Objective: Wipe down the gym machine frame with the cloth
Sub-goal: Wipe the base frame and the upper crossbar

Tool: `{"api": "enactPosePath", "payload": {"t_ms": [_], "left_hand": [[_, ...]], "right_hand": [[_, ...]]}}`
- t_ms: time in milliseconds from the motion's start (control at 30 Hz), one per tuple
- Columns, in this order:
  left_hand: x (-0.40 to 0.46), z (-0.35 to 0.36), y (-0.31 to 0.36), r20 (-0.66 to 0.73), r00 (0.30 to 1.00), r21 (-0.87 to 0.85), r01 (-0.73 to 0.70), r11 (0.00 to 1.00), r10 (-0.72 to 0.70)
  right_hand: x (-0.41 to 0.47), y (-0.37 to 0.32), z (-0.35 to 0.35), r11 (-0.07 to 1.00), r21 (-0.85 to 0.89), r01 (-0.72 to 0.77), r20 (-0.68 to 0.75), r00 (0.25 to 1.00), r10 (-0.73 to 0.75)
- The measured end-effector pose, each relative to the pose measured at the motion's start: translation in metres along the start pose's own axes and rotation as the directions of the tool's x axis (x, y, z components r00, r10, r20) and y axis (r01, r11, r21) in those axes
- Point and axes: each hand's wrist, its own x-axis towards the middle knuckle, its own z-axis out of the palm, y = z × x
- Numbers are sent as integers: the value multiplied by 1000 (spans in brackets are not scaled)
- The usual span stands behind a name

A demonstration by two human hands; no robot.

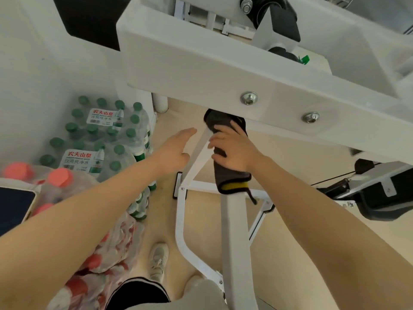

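A white gym machine frame fills the view, with an upright post (237, 242) running down the middle and a wide white beam (201, 70) across the top. A dark grey cloth (231, 182) with a yellow patch is draped round the post just under the beam. My right hand (234, 148) grips the cloth against the post, fingers wrapped round it. My left hand (174, 148) hovers to the left of the post with fingers straight, holding nothing and touching nothing I can see.
Shrink-wrapped packs of green-capped water bottles (105, 135) and red-capped bottles (60, 180) crowd the floor at left. Lower white frame bars (181, 220) and a black machine part (380, 193) sit around the post. My shoe (158, 260) stands on the beige floor.
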Motion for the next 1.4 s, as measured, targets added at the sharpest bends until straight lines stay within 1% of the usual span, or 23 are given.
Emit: {"api": "enactPosePath", "payload": {"t_ms": [67,100,133,200,267,400,467,533,600,667,733,800,900,1000,1067,1133,1200,1300,1400], "left_hand": [[0,-2,1,5,1000,7,-5,1000,5],[1,-2,2,14,1000,12,-10,1000,10],[2,-2,4,23,1000,20,-15,1000,15],[7,1,7,38,999,29,-39,999,38],[15,4,13,67,994,30,-83,996,81],[38,7,29,88,979,63,-190,980,184],[51,5,32,98,965,97,-253,963,243],[61,2,34,112,949,123,-308,943,295],[67,-2,35,84,945,162,-325,932,315],[70,-5,31,73,942,276,-333,901,326],[72,-8,21,133,927,414,-374,830,352],[74,-11,14,176,913,487,-406,773,368],[75,-14,13,197,890,533,-449,717,411],[77,-15,16,218,892,515,-449,730,395],[79,-17,17,220,902,493,-431,756,371],[81,-17,17,208,914,484,-406,775,349],[82,-15,15,178,930,476,-367,799,321],[83,-10,12,152,936,444,-351,824,317],[83,-8,6,171,918,411,-395,821,356]], "right_hand": [[4,-4,2,990,-4,-142,37,989,142],[0,-10,4,978,6,-208,32,978,208],[-9,-18,9,958,53,-282,-3,959,283],[-29,-40,21,879,216,-424,-74,891,448],[-41,-56,27,814,300,-498,-72,839,540],[-20,-45,17,750,341,-567,-6,796,605],[0,-38,9,715,346,-608,6,763,646],[13,-39,6,690,296,-661,-12,719,695],[15,-45,9,663,247,-707,-40,676,736],[4,-54,16,616,222,-756,-42,624,781],[-10,-63,22,571,213,-793,-54,574,817],[-16,-66,24,541,254,-802,-61,545,836],[-2,-55,15,484,382,-787,-2,523,852],[23,-40,6,426,449,-785,36,493,869],[31,-38,6,419,428,-801,14,469,883],[20,-46,9,437,379,-816,-15,466,884],[-5,-60,15,489,319,-812,-35,506,862],[-43,-83,19,564,262,-783,18,589,808],[-44,-82,15,589,240,-771,79,621,780]]}}
